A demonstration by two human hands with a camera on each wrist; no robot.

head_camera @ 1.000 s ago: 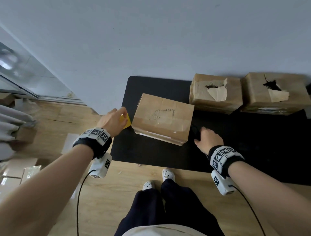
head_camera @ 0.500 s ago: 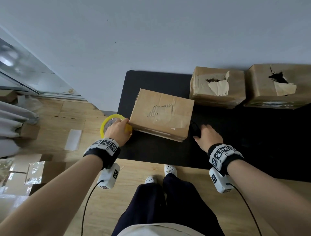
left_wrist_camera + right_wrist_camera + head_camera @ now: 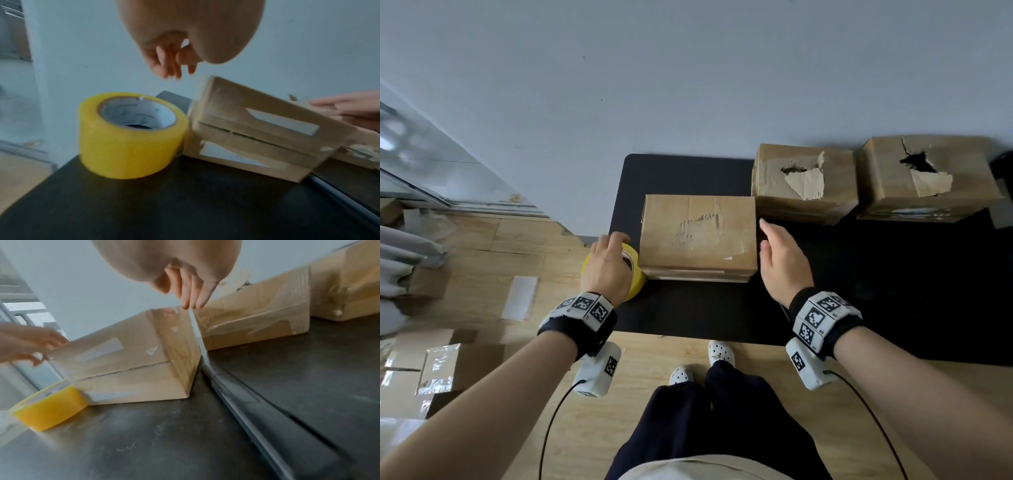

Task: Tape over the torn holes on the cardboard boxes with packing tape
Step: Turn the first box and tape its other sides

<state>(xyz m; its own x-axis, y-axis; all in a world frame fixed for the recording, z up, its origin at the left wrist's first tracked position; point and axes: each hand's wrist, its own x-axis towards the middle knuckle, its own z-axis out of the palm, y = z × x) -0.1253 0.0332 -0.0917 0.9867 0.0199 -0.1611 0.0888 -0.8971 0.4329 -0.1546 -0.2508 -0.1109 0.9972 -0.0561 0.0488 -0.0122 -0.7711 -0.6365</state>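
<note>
We've set the tape roll [image 3: 131, 134] down — both hands, left [image 3: 607, 265] and right [image 3: 784, 260], now hover loose-fingered and empty beside the patched box [image 3: 698, 236]; two torn boxes remain.

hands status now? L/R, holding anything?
Left hand: open, above the tape roll, holding nothing.
Right hand: open, fingers straight, beside the near box, holding nothing.

Setting: plain indoor packing spot.
Black table [image 3: 688, 178] against grey wall [image 3: 688, 68]; wood floor [image 3: 489, 246] strewn with flattened cardboard [image 3: 421, 363].
</note>
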